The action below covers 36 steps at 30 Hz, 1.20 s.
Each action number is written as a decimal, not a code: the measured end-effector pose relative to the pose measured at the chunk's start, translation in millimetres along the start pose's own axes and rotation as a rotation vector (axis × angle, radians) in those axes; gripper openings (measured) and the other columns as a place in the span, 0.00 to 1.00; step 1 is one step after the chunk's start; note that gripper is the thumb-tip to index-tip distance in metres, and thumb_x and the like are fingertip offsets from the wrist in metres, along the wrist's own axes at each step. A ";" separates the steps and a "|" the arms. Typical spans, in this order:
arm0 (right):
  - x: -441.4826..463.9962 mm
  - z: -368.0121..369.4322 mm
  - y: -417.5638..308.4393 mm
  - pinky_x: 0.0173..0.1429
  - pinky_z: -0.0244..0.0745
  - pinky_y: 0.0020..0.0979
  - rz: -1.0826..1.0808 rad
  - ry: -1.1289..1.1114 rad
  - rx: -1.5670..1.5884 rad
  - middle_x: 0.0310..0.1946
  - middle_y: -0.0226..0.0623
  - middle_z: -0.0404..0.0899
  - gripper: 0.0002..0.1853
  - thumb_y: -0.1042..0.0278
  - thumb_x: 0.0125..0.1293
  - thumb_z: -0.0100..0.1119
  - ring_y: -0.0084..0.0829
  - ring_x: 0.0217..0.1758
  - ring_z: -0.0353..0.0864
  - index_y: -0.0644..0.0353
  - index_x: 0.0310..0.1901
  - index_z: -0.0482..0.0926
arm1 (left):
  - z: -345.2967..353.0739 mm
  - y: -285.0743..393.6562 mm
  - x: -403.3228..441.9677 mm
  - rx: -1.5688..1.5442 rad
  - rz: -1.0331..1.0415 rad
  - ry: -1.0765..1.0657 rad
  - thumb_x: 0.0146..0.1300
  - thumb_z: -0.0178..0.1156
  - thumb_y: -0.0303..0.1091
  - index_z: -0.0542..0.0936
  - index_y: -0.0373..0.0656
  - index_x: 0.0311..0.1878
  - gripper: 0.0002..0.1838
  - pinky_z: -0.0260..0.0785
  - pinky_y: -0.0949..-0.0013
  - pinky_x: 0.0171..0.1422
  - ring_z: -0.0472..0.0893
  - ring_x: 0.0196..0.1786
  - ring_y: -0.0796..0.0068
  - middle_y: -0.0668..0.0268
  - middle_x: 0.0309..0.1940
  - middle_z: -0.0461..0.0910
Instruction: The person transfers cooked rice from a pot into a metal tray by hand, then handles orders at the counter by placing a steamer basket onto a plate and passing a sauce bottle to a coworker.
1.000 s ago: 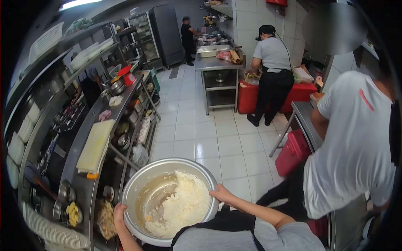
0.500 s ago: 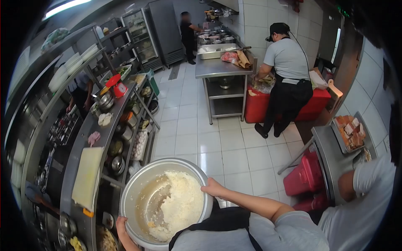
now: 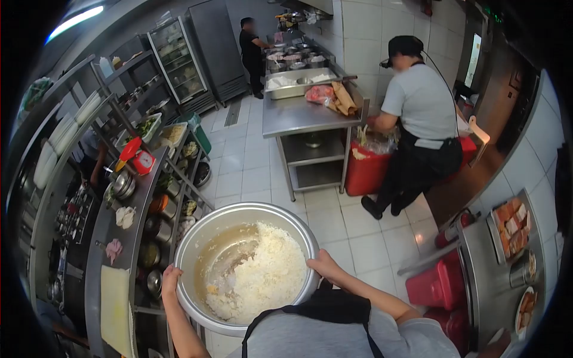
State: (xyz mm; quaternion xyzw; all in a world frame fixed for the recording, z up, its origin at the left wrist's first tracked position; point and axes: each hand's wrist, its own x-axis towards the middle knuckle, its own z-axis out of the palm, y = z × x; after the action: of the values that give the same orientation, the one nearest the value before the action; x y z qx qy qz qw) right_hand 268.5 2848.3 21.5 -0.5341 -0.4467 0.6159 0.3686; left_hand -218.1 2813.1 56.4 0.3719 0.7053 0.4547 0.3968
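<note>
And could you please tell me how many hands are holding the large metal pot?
2: the left hand at the left edge of the pot, the right hand at its right edge.

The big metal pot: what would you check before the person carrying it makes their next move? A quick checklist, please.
1. Left hand gripping the pot at its side: ok.
2. Right hand gripping the opposite side: ok.
3. White food inside the rim: ok, none seen spilling over.
4. Load spread evenly: not ok, it is heaped toward the right, with much of the left bottom showing.
5. Room beside the left counter: cannot tell, as the pot overlaps its shelves in this view.
6. Co-worker ahead, apart from the pot: ok, floor tiles show between them.
</note>
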 end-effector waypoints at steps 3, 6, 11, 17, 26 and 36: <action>58.9 -30.2 -31.0 0.28 0.70 0.30 0.007 -0.093 -0.049 0.28 0.43 0.75 0.22 0.68 0.50 0.54 0.29 0.28 0.75 0.78 0.43 0.69 | 28.0 13.5 41.3 -0.026 0.039 0.016 0.43 0.52 0.29 0.75 0.35 0.40 0.18 0.63 0.76 0.35 0.72 0.29 0.77 0.68 0.28 0.75; 116.9 -51.3 -53.2 0.35 0.73 0.31 -0.002 -0.128 -0.143 0.34 0.45 0.75 0.24 0.69 0.50 0.54 0.30 0.34 0.77 0.77 0.46 0.67 | 56.4 42.4 43.3 -0.030 0.031 0.102 0.44 0.50 0.29 0.75 0.36 0.41 0.17 0.63 0.76 0.36 0.72 0.30 0.77 0.68 0.28 0.75; 203.5 -49.0 -73.2 0.40 0.72 0.28 -0.144 -0.184 -0.012 0.37 0.41 0.77 0.21 0.73 0.50 0.52 0.29 0.37 0.77 0.74 0.47 0.70 | 78.2 55.5 61.7 -0.100 0.064 0.194 0.45 0.49 0.29 0.75 0.36 0.43 0.19 0.63 0.76 0.40 0.72 0.33 0.77 0.68 0.31 0.76; 325.3 -63.9 -94.1 0.47 0.71 0.33 -0.089 -0.235 -0.008 0.41 0.46 0.72 0.24 0.71 0.50 0.55 0.32 0.44 0.74 0.75 0.48 0.65 | 112.6 84.6 169.4 -0.136 0.089 0.242 0.45 0.50 0.29 0.75 0.36 0.42 0.17 0.63 0.77 0.42 0.72 0.35 0.78 0.69 0.32 0.75; 427.2 -120.9 -225.8 0.40 0.73 0.29 -0.132 0.046 0.251 0.38 0.43 0.74 0.20 0.76 0.47 0.54 0.29 0.39 0.76 0.72 0.45 0.68 | 196.8 219.3 392.3 0.011 0.143 0.010 0.46 0.51 0.30 0.76 0.35 0.42 0.18 0.64 0.76 0.37 0.72 0.30 0.79 0.70 0.29 0.75; 591.6 -237.5 -266.3 0.45 0.75 0.35 -0.168 -0.048 0.243 0.41 0.41 0.75 0.22 0.77 0.48 0.49 0.34 0.43 0.77 0.67 0.49 0.69 | 369.0 182.8 487.7 -0.133 -0.117 0.091 0.50 0.61 0.39 0.62 0.35 0.63 0.37 0.64 0.63 0.59 0.70 0.58 0.63 0.55 0.57 0.69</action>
State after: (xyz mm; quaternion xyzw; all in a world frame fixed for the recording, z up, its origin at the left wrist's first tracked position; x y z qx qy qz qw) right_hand 403.5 3524.0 71.2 -0.4312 -0.4207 0.6450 0.4701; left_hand -56.0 3429.3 19.4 0.2818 0.7113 0.4930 0.4142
